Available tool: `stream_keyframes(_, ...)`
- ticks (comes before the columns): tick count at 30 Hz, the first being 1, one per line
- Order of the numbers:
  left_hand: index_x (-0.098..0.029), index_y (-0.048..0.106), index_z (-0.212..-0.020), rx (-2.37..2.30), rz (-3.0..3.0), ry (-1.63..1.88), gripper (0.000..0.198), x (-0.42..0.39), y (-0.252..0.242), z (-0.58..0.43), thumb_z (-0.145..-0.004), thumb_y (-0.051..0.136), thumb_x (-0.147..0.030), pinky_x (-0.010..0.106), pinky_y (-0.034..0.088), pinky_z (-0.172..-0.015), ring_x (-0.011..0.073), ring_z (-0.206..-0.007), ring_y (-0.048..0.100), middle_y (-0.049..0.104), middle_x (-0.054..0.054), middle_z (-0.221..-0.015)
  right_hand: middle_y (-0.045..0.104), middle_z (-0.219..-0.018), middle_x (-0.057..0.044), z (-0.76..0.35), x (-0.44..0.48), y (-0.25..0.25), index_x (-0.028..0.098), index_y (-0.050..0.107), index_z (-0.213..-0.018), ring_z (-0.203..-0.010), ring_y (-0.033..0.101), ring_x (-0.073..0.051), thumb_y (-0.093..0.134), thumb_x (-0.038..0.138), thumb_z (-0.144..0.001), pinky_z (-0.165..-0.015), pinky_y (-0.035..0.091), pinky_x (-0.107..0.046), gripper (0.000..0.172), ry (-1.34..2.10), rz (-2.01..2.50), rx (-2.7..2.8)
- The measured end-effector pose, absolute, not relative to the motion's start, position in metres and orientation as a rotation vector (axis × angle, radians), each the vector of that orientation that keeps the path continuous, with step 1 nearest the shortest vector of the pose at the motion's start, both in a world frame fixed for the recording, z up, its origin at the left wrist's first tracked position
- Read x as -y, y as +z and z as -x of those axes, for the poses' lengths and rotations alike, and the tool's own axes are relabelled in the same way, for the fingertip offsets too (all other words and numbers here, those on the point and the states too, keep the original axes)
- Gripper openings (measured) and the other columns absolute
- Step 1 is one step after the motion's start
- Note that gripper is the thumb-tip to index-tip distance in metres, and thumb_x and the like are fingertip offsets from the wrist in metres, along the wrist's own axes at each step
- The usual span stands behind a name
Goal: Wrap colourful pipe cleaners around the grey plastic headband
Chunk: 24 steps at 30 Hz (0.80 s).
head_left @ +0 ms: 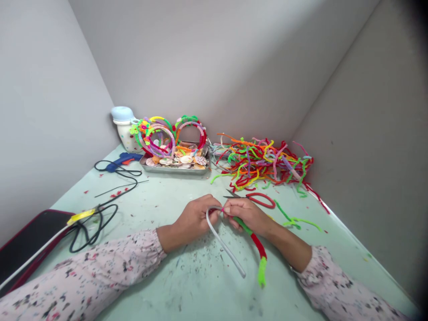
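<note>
A headband [228, 249] arches between my hands, its bare grey end pointing down toward me. The other half is wrapped in green, red and bright green pipe cleaner [258, 245]. My left hand [199, 217] is closed on the bare grey side near the top of the arch. Just to its right, my right hand [246, 215] grips the wrapped side, thumb and finger pinched at a bit of pink pipe cleaner [222, 209]. How much of the pink piece lies inside the fingers is hidden. Red-handled scissors [261, 199] lie right behind my right hand.
A metal tray [177, 170] holds shells and several wrapped headbands [162, 138]. Tangled pipe cleaners [264, 162] are heaped at the back right, with green scraps [294, 220] nearer. At left are a white bottle [126, 131], a blue glue gun [122, 161], black cable [100, 223] and a dark device [33, 240].
</note>
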<state>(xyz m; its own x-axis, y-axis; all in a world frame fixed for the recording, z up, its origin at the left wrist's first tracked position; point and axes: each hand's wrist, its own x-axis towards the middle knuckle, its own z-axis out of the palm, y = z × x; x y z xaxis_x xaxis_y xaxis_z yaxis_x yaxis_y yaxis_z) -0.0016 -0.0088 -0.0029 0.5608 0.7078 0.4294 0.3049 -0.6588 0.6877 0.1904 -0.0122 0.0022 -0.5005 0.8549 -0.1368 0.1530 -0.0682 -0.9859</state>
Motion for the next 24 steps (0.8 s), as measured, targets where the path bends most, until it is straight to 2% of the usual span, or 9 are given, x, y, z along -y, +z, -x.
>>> stream_keyframes(9,-0.015,0.062,-0.088,-0.791,-2.361,0.892,0.020,0.0135,0.0057,0.0045,-0.087,0.044,-0.023,0.025,0.041,-0.068,0.0144,-0.074,0.053,0.058,0.005,-0.077,0.049,-0.043,0.005,-0.1938,0.0115,0.0031,0.014,0.056,-0.072,-0.035,0.041,-0.008,0.049,0.027,-0.080,-0.039,0.034,-0.019,0.017,1.725,1.029,1.655)
stream_keyframes(18,-0.017,0.057,-0.092,-0.779,-2.566,0.893,0.018,0.0167,0.0009,0.0064,-0.082,0.043,-0.010,0.028,0.037,-0.071,0.0151,-0.076,0.052,0.059,0.005,-0.083,0.048,-0.042,0.005,-0.1961,0.0100,0.0065,0.014,0.057,-0.071,-0.034,0.039,-0.007,0.047,0.024,-0.080,-0.040,0.033,-0.019,0.017,1.774,0.982,1.719)
stream_keyframes(24,-0.017,0.057,-0.094,-0.778,-2.673,0.854,0.021,0.0158,-0.0001,0.0082,-0.083,0.041,-0.009,0.029,0.036,-0.073,0.0161,-0.081,0.051,0.058,0.006,-0.087,0.048,-0.042,0.005,-0.1964,0.0108,0.0096,0.014,0.057,-0.070,-0.035,0.039,-0.007,0.047,0.023,-0.079,-0.042,0.033,-0.020,0.017,1.764,1.004,1.746)
